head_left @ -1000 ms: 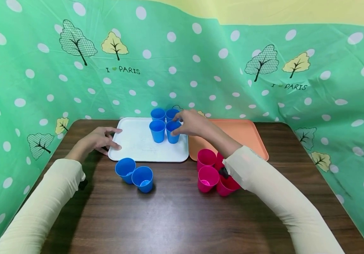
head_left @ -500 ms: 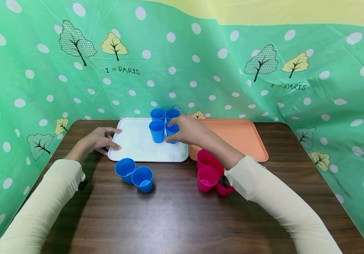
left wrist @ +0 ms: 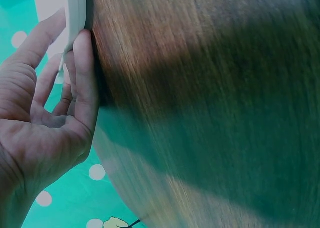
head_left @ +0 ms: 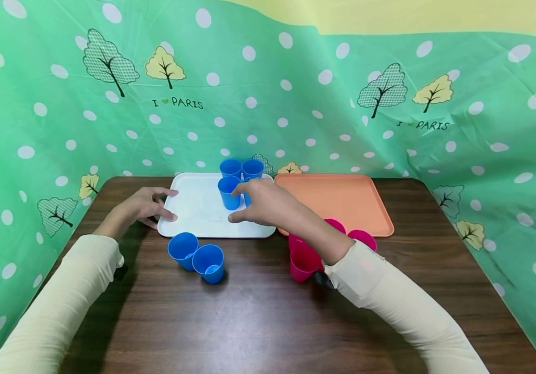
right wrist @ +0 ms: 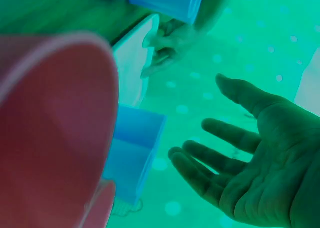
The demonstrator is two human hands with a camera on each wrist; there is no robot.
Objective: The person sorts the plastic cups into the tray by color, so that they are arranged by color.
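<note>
My left hand holds the left edge of a white tray. In the left wrist view, the tray rim lies between the thumb and the fingers. Several upright blue cups stand together at the tray's right side; the front left blue cup shows well, while the one beside it is mostly hidden. My right hand hovers over the tray's right part, thumb and fingers spread. The right wrist view shows this palm holding nothing, apart from a blue cup.
Two more blue cups stand before the white tray. Several pink cups stand on the table under my right forearm, which partly hides them. An orange tray adjoins the white one. A green curtain hangs behind.
My right hand has come away from the front right blue cup on the tray, moving nearer and slightly left. My left hand stays at the tray's edge.
</note>
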